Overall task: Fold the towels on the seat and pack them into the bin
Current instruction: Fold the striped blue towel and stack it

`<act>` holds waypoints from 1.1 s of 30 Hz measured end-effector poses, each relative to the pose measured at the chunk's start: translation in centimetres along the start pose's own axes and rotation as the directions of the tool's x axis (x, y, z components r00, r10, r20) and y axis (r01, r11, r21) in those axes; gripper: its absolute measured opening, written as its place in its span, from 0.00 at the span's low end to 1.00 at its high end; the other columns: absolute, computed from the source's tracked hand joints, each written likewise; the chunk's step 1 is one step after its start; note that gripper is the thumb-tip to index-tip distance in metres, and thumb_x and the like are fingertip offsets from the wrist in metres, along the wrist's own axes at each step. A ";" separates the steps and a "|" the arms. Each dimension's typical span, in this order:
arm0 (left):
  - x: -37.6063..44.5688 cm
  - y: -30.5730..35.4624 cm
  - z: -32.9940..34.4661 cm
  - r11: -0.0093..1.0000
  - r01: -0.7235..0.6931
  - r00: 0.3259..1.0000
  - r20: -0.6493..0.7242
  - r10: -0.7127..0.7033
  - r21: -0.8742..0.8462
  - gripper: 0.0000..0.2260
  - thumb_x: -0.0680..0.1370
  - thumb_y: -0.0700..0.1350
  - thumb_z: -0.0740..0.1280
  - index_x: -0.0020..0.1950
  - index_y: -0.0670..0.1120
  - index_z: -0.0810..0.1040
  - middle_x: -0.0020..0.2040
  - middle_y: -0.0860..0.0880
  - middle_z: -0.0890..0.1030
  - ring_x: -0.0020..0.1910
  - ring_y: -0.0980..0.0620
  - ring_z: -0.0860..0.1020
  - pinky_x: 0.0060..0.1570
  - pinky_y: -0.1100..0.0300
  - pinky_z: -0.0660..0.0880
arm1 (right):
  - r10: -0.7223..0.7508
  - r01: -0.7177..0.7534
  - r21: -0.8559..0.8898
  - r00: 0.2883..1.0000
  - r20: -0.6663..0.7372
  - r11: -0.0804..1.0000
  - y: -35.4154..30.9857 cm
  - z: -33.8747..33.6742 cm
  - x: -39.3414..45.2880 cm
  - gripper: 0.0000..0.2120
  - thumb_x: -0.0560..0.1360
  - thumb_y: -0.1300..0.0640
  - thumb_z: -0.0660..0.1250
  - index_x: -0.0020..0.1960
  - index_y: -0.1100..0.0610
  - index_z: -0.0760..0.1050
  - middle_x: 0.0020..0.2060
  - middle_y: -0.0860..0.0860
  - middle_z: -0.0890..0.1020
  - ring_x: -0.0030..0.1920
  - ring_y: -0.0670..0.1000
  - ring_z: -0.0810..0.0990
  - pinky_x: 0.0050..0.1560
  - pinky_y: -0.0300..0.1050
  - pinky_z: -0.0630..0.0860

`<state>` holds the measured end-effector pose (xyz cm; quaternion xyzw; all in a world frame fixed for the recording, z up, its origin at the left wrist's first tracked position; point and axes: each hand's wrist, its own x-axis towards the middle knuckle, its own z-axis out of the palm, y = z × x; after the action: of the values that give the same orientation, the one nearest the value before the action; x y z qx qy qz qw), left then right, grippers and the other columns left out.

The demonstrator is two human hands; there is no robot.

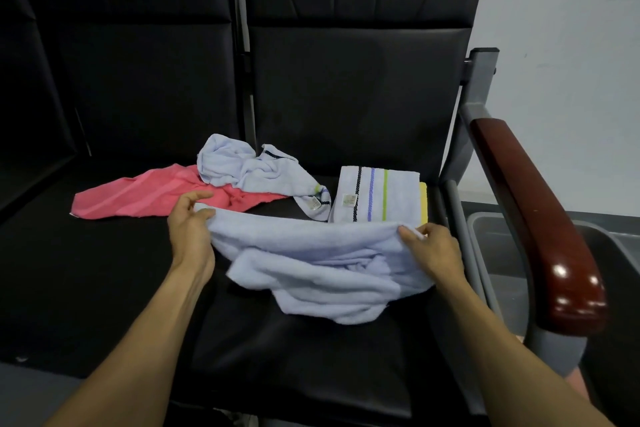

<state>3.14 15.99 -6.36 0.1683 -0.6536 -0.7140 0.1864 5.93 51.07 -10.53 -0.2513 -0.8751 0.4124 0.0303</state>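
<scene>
A pale blue towel (311, 263) hangs slack just above the black seat (104, 270), held along its top edge. My left hand (190, 222) pinches its left corner and my right hand (431, 246) pinches its right corner. Behind it a folded striped towel (377, 194) lies flat on top of a yellow one (423, 201). A crumpled pale blue towel (242, 166) lies partly over a spread pink towel (138, 198). The grey bin (502, 253) stands on the floor to the right, beyond the armrest.
A glossy dark wooden armrest (533, 218) on a grey metal frame (481, 87) separates the seat from the bin. The black seat backs (346, 80) rise behind the towels. A white wall (571, 45) is at the right.
</scene>
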 end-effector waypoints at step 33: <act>-2.3 -1.9 4.2 0.965 -0.107 0.951 0.306 0.030 0.239 0.16 0.83 0.35 0.57 0.44 0.49 0.79 0.48 0.53 0.79 0.47 0.59 0.73 0.48 0.66 0.68 | -0.325 0.456 -0.353 0.869 0.372 0.817 2.1 5.2 -2.8 0.10 0.69 0.52 0.77 0.37 0.53 0.77 0.42 0.49 0.75 0.50 0.52 0.75 0.50 0.45 0.70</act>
<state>2.98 20.93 -7.86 0.0572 -0.7652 -0.6353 0.0870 7.88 47.23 -15.09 -0.0001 -0.9713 0.2268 -0.0717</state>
